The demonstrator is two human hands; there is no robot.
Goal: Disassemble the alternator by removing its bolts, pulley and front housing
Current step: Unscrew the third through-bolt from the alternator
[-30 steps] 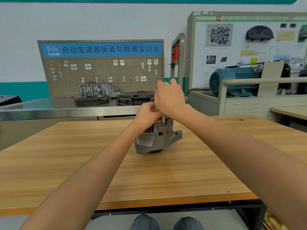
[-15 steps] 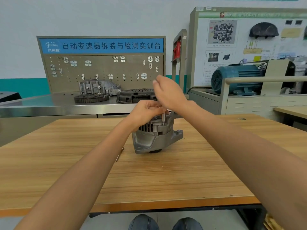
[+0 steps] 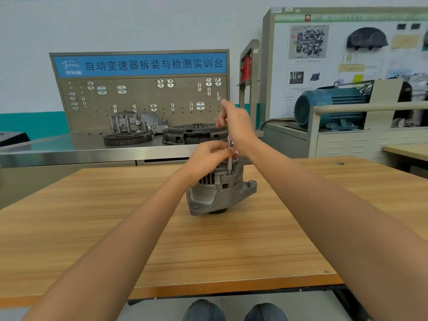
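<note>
With the alternator [image 3: 220, 191] pulley-down on the table [image 3: 208, 246], left hand [image 3: 208, 156] steadying and right hand [image 3: 236, 126] pinching the long bolt [image 3: 229, 156] (partly withdrawn), a tilted pull may bind it or tip the unit.

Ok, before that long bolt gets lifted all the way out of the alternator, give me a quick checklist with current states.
1. Right hand grips the bolt: ok.
2. Bolt upright, not tilted: ok.
3. Bolt tip free of its hole: not ok, the lower end meets the housing.
4. Left hand steadies the alternator top: ok.
5. Alternator sitting flat on the table: ok.
6. Other bolts already out: cannot tell, hands hide the top.
</note>
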